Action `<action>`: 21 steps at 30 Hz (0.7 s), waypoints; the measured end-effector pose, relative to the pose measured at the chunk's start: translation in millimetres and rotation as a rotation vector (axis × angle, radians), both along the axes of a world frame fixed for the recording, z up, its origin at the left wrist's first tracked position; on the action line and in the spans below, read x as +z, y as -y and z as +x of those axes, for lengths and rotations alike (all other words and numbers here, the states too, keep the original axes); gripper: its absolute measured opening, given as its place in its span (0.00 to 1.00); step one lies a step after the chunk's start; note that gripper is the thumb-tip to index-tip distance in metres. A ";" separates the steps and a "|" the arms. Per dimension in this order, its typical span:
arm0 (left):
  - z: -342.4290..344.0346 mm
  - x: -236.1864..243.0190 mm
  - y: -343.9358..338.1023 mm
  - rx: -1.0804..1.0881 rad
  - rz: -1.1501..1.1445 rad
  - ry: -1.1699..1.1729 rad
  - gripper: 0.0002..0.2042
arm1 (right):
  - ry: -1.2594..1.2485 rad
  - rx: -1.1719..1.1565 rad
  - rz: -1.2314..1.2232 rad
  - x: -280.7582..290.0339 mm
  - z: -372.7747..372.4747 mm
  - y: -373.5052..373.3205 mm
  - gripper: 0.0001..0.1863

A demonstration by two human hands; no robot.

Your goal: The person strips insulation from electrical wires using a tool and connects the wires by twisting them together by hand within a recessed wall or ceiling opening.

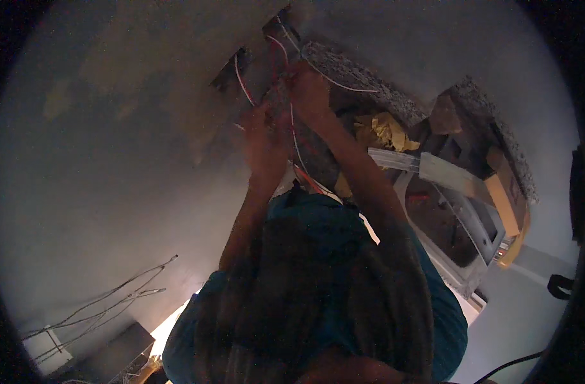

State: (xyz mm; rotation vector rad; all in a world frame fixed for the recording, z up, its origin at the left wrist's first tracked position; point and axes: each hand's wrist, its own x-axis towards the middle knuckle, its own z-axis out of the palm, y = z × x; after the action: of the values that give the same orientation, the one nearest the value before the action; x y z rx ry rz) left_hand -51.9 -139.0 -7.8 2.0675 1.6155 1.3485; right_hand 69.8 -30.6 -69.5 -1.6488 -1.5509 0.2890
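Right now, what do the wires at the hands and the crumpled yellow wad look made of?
Wires: probably smooth plastic-insulated metal, given thin, bendy white and red lengths; cores unclear. Crumpled yellow wad: likely matte paper, from its creases.

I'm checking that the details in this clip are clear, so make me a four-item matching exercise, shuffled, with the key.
Column one:
1. Left hand
2. Right hand
3. Crumpled paper
4. Loose cables

Column two:
A. Yellow, to the right of both hands
B. Lower left of the picture, apart from both hands
C. Higher of the two hands in the picture
D. Lower of the two hands, at the lower end of a white and red wire

Pairs: 1-D, 2-C, 3-A, 4-B
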 end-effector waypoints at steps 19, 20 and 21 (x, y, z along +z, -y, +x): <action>0.0 -19.6 -58.3 -0.085 -0.214 -0.137 0.15 | -0.058 0.275 -0.104 -7.4 32.4 2.6 0.13; 2.3 -14.4 -62.9 -0.101 -0.349 -0.061 0.13 | -0.312 0.343 -0.161 -14.1 37.8 2.2 0.13; 2.2 -13.4 -67.8 -0.099 -0.349 -0.060 0.13 | -0.566 0.412 -0.218 -17.8 39.3 3.3 0.13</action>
State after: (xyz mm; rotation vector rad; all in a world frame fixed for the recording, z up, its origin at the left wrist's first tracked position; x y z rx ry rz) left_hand -49.7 -71.2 -21.2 1.9615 1.6119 0.9049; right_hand 109.0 -33.8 -87.3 -1.2302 -1.4266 1.0780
